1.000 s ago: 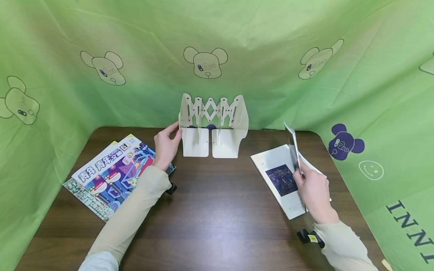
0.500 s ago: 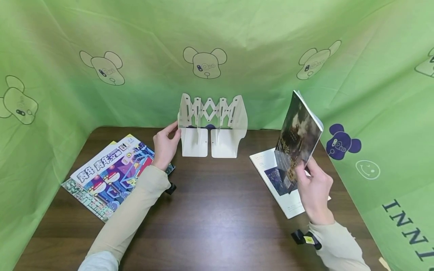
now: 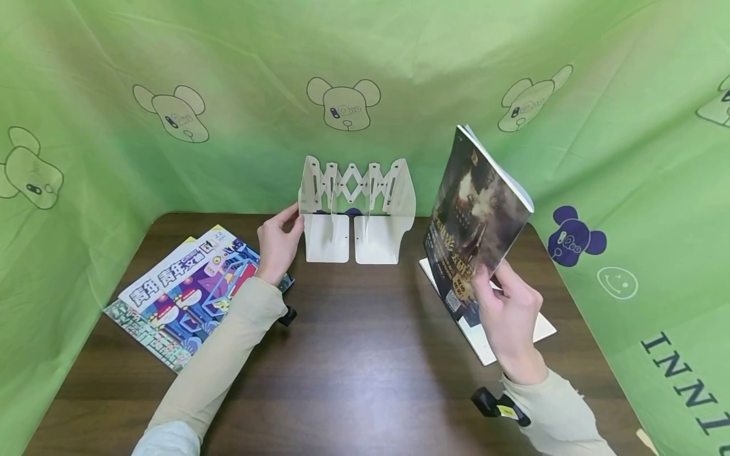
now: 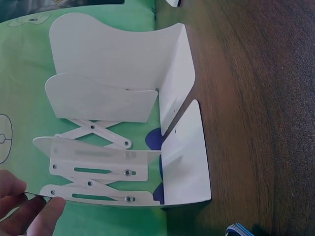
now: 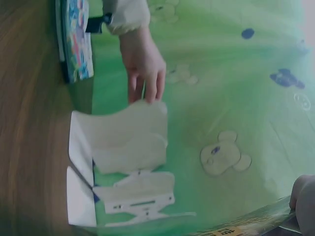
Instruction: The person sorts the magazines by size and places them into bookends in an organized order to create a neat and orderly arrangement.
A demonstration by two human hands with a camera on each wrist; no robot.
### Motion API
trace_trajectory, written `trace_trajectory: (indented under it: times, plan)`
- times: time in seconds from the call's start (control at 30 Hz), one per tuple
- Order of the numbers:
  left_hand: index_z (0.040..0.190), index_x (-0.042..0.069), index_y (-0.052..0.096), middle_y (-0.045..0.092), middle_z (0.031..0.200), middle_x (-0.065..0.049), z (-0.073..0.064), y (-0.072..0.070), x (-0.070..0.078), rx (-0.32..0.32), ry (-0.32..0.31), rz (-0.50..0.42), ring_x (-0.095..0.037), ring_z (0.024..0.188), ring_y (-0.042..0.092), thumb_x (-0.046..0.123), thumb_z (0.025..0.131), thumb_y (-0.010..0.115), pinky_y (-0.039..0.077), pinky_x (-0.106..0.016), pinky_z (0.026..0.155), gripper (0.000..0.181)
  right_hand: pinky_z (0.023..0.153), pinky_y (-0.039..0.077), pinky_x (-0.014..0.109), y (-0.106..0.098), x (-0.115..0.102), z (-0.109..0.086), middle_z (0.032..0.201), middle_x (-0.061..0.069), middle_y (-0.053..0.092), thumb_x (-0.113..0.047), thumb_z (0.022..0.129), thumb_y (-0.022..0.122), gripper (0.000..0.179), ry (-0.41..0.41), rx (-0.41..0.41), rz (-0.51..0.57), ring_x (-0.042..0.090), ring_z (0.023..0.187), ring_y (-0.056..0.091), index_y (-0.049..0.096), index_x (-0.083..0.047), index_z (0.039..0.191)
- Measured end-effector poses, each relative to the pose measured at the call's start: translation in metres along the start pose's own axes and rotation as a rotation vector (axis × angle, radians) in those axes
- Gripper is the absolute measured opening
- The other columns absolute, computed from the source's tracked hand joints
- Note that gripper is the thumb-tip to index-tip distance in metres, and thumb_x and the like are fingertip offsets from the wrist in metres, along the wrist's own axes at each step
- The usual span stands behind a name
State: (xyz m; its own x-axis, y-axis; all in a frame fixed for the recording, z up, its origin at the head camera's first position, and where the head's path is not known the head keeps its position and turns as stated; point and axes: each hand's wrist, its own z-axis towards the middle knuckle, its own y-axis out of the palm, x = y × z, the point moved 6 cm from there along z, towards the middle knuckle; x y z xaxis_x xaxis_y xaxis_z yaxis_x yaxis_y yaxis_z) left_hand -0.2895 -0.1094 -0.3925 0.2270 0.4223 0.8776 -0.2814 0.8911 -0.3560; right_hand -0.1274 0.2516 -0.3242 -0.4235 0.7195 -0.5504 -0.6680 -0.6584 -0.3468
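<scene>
The left hand pinches the edge of the left end plate of a white metal book stand, with the thumb on one side and fingers on the other. The stand is upright at the far middle of the table, spread apart, its upright plates linked by crossed bars and its two flat feet separated by a narrow gap.

The right hand grasps a dark magazine by its near edge, the thumb across the cover. The magazine is held up at a tilt on the right side, with a brown, smoky picture and gold lettering on it. Its lower left part overlaps a white booklet lying on the table at the right; whether the two touch cannot be told. The magazine is apart from the stand, to its right.

On the left side of the table lie colourful magazines, overlapping, the top one with a purple and blue cover. The left sleeve crosses over their near right part. A black device with a yellow label is at the right wrist, beside the right sleeve. Behind the table and along both sides hangs a green cloth printed with cartoon animal heads.
</scene>
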Motion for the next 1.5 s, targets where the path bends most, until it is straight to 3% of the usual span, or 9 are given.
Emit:
trace_trajectory:
  times: [0.43,0.7,0.97,1.1,1.27,1.5]
  plan:
    - [0.136,0.004,0.069,0.074,0.125,-0.015,0.001,0.000,-0.001,0.004,0.006,0.009,-0.028,0.119,0.069,0.011,0.102,0.066,0.057,-0.044,0.098,0.035,0.064,0.041,0.005,0.013,-0.031,-0.001,0.070,0.009,0.070,0.003,0.091,0.064,0.016,-0.050,-0.045,0.093,-0.011,0.067,0.052,0.078,0.001,0.098]
    - [0.136,0.003,0.068,0.073,0.126,-0.016,0.001,0.000,-0.001,0.002,0.010,0.003,-0.028,0.119,0.069,0.011,0.102,0.065,0.057,-0.044,0.097,0.035,0.059,0.042,0.004,0.036,-0.030,0.003,0.072,0.010,0.071,0.003,0.092,0.062,0.017,-0.052,-0.060,0.132,-0.007,0.062,0.050,0.078,0.000,0.097]
    - [0.136,0.005,0.069,0.073,0.126,-0.015,0.001,0.000,-0.001,0.000,0.009,0.001,-0.027,0.117,0.070,0.013,0.102,0.065,0.058,-0.042,0.095,0.035,0.063,0.047,0.004,0.054,-0.029,-0.001,0.077,0.012,0.073,0.005,0.090,0.062,0.018,-0.048,-0.064,0.157,-0.004,0.068,0.053,0.078,-0.001,0.097]
    - [0.136,0.004,0.069,0.073,0.126,-0.016,0.001,0.000,-0.001,0.001,0.012,-0.002,-0.028,0.116,0.070,0.013,0.102,0.065,0.058,-0.043,0.095,0.035,0.063,0.049,0.005,0.062,-0.034,-0.003,0.085,0.012,0.077,0.003,0.092,0.062,0.021,-0.062,-0.086,0.158,-0.001,0.067,0.055,0.079,-0.002,0.103]
    - [0.136,0.005,0.069,0.073,0.125,-0.017,0.002,-0.001,-0.003,0.006,0.014,0.002,-0.028,0.117,0.070,0.015,0.103,0.065,0.057,-0.043,0.097,0.035,0.061,0.052,0.009,0.075,-0.040,-0.005,0.098,0.013,0.079,0.004,0.092,0.064,0.024,-0.086,-0.100,0.180,0.006,0.068,0.060,0.079,-0.003,0.109]
    - [0.136,0.005,0.069,0.073,0.126,-0.016,0.001,0.000,-0.004,-0.003,0.013,-0.008,-0.026,0.116,0.070,0.015,0.103,0.065,0.059,-0.042,0.093,0.035,0.059,0.054,0.025,0.101,-0.043,-0.006,0.092,0.012,0.079,0.005,0.093,0.063,0.026,-0.105,-0.108,0.225,0.016,0.065,0.063,0.079,-0.002,0.112]
